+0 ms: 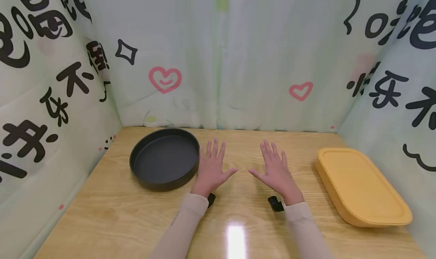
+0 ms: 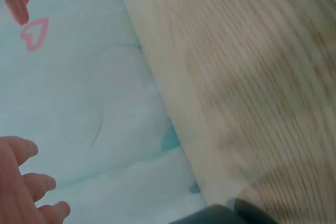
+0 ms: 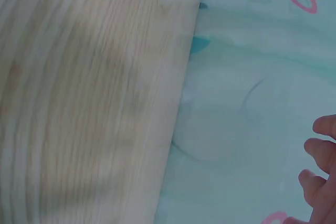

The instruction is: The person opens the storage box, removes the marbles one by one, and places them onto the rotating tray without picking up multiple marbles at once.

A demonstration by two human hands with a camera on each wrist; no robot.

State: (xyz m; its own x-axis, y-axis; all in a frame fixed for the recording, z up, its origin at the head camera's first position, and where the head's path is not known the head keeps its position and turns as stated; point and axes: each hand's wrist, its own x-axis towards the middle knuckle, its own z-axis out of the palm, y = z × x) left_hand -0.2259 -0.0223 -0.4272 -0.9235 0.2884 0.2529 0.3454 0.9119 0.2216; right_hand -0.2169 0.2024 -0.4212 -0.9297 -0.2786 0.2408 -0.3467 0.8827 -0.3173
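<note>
My left hand (image 1: 211,171) is held out over the table with straight, spread fingers and nothing in it. Just left of it lies a round dark grey pan (image 1: 165,156), whose right rim the hand partly overlaps in the head view; whether they touch I cannot tell. My right hand (image 1: 277,172) mirrors the left, fingers straight and thumb out, holding nothing. Further right stands a yellow lidded box (image 1: 364,185), apart from the hand. Fingers of the left hand (image 2: 26,187) show at the left wrist view's edge, and those of the right hand (image 3: 321,166) in the right wrist view.
The wooden table (image 1: 252,228) bears a bright light reflection near its front. White curtains (image 1: 259,54) with black lettering and pink hearts enclose it at the back and both sides. A small black wrist device (image 1: 275,204) sits at the right cuff.
</note>
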